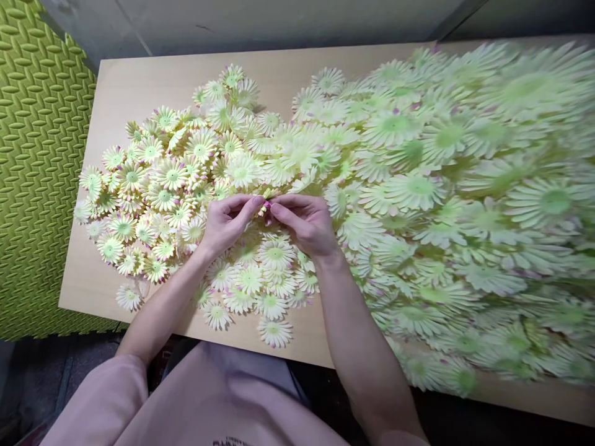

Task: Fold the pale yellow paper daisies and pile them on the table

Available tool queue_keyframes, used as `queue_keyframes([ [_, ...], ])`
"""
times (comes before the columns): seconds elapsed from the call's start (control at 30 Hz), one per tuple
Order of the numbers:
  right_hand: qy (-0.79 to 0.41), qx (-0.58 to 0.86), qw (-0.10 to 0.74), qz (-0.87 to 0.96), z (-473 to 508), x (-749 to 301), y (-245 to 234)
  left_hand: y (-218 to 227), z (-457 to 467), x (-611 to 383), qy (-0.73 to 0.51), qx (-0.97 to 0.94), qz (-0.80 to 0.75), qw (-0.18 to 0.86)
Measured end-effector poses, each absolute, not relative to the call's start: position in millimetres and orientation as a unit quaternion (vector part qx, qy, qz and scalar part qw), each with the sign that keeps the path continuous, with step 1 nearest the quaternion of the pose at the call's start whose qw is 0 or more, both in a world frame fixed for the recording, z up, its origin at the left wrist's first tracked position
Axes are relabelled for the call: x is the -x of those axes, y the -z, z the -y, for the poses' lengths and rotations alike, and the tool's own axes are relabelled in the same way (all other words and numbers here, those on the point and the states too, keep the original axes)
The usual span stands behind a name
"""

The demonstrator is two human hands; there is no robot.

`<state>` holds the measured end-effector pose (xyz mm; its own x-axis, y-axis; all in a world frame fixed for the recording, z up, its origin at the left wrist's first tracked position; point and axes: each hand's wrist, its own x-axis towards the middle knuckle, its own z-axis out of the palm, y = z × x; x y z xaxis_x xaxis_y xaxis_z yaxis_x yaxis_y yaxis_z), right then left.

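My left hand [229, 222] and my right hand [307, 222] meet above the middle of the table, fingertips nearly touching. Between them is a small artificial flower piece [266, 207] with pink-purple and yellow-green parts. Thumb and index finger of each hand are pinched on it; its exact shape is partly hidden by the fingers. Below and around the hands lie loose pale yellow-green artificial flower heads [275, 254], some with pink petal tips.
Smaller flower heads [171, 174] are heaped on the left of the wooden table [125, 87]. A larger pile of wider flower heads [418, 186] covers the right. A green textured foam mat [41, 167] stands at the left, and a grey wall [279, 25] runs behind.
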<state>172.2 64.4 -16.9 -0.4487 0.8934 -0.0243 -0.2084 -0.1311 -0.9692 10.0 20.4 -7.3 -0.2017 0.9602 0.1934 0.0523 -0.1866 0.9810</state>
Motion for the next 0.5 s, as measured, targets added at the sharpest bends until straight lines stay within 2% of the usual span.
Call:
queue_keyframes([
  [0.5,-0.661,0.328,0.408,0.538,-63.0,-171.4,13.5,11.0,-20.8,-8.5,-0.577,-0.515,-0.523,0.358],
])
